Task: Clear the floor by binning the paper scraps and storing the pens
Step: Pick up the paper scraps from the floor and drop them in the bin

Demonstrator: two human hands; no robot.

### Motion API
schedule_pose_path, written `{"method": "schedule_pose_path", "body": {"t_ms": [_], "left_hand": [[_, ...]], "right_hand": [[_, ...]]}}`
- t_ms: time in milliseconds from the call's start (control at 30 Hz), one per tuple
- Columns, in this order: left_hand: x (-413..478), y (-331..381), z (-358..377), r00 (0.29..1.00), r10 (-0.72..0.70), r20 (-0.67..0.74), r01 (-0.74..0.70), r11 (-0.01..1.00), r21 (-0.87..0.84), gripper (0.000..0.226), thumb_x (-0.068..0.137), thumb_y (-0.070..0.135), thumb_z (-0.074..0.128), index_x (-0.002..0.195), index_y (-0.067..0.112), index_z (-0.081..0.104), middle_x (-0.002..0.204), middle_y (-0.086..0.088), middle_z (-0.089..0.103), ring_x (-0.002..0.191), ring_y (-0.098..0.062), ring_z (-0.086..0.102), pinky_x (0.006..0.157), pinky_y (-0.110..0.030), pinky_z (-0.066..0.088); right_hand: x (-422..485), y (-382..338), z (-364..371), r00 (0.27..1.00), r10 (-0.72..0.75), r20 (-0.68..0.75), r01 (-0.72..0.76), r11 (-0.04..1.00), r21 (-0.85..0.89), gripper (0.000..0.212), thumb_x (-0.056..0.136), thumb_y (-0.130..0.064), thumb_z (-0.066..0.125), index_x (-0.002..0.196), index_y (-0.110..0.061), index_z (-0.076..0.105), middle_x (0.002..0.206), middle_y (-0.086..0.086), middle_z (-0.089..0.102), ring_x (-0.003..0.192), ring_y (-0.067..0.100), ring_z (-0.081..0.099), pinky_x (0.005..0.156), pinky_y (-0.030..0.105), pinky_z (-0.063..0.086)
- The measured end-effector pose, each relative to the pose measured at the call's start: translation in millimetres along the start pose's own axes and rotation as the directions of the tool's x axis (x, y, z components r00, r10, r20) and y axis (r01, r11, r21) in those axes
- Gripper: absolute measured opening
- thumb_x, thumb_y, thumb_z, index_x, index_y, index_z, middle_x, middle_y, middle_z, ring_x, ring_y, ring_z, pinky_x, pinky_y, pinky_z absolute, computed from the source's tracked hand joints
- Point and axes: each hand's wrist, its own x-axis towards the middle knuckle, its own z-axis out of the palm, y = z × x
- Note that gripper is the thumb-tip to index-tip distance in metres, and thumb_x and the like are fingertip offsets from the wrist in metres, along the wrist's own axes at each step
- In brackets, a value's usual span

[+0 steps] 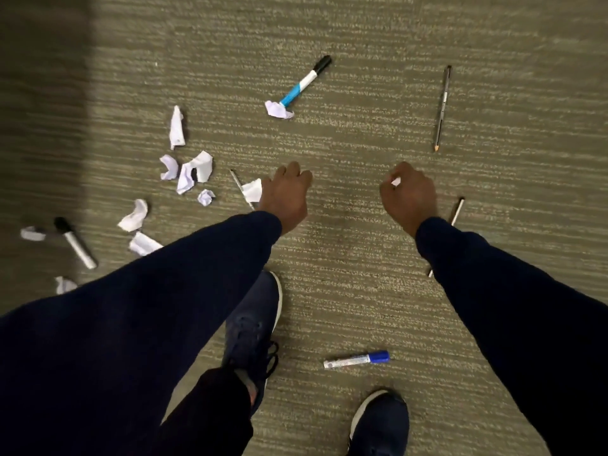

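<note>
The head view looks straight down at a carpeted floor (329,133), the person standing with both arms stretched forward.

Nearest, between the two shoes (253,324), lies a blue-capped marker (357,359). Farther out hang the hands. The right hand (408,197) is curled into a fist with a bit of white paper (395,182) showing between the fingers, so it seems to be carrying a scrap already gathered. The left hand (284,195) is also curled, knuckles up, just above or against a white scrap (252,189) and a thin pen (241,189); whether it grips either one I cannot tell, since the fingers face away. A slim pen (455,212) lies partly under the right sleeve.

To the left, a black-capped marker (75,243) rests among the scattered paper, which clusters there as though dropped in one spot. Farthest off are a blue-and-white marker (304,82) touching a crumpled scrap (278,109), and a pencil (442,108) well apart on the right.

Counted: three markers, two thin pens and one pencil. Paper scraps number about eleven on the floor, plus the piece in the right hand. No bin or pen holder is in view, so most of the clearing looks still to be done.
</note>
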Motion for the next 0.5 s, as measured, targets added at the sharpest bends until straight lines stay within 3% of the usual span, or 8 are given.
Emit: {"method": "schedule_pose_path", "body": {"t_ms": [100,200,267,400,500], "left_hand": [[-37.3,-28.6,-0.3,0.995,-0.091,-0.036,0.087,0.990,-0.109,0.026,0.090,0.007,0.051,0.114,0.006,0.061,0.119,-0.016,0.054,0.103,-0.037,0.057,0.080,-0.048,0.049],[-70.5,-63.6,5.1,0.976,-0.200,-0.086,0.182,0.966,-0.181,0.024,0.097,0.019,0.048,0.108,0.005,0.063,0.117,-0.019,0.056,0.090,-0.042,0.063,0.063,-0.040,0.041],[-83.3,-89.5,9.0,0.955,-0.289,-0.060,0.276,0.947,-0.166,0.022,0.094,0.023,0.050,0.101,0.008,0.064,0.112,-0.017,0.059,0.089,-0.041,0.064,0.062,-0.036,0.037],[-82.1,-141.8,13.4,0.873,-0.487,-0.020,0.476,0.861,-0.177,0.022,0.088,0.027,0.052,0.097,0.013,0.066,0.103,-0.014,0.068,0.095,-0.039,0.066,0.069,-0.033,0.039],[-69.5,-172.4,16.0,0.847,-0.527,-0.068,0.496,0.830,-0.256,0.028,0.091,0.031,0.054,0.113,0.014,0.055,0.114,-0.016,0.063,0.097,-0.040,0.065,0.071,-0.038,0.043]], "right_hand": [[-18.5,-44.3,27.9,0.988,-0.104,0.114,0.100,0.994,0.041,0.025,0.098,-0.017,0.046,0.091,0.001,0.061,0.083,0.018,0.068,0.074,0.033,0.062,0.068,0.043,0.054],[-31.3,-84.2,58.8,0.965,-0.199,0.170,0.192,0.980,0.055,0.033,0.098,-0.020,0.046,0.069,-0.005,0.047,0.061,0.008,0.049,0.057,0.023,0.043,0.054,0.035,0.036],[-35.2,-104.2,78.1,0.944,-0.255,0.209,0.257,0.966,0.014,0.029,0.095,-0.021,0.050,0.070,-0.008,0.046,0.060,0.005,0.047,0.056,0.021,0.042,0.053,0.030,0.030],[-28.2,-125.2,117.9,0.877,-0.358,0.322,0.419,0.897,-0.142,0.014,0.093,-0.019,0.055,0.102,-0.009,0.062,0.099,0.013,0.063,0.082,0.030,0.060,0.066,0.030,0.038],[-16.2,-133.0,142.0,0.834,-0.405,0.375,0.499,0.844,-0.198,0.048,0.093,-0.010,0.057,0.139,-0.019,0.051,0.125,0.015,0.051,0.094,0.035,0.062,0.074,0.034,0.047]]}}
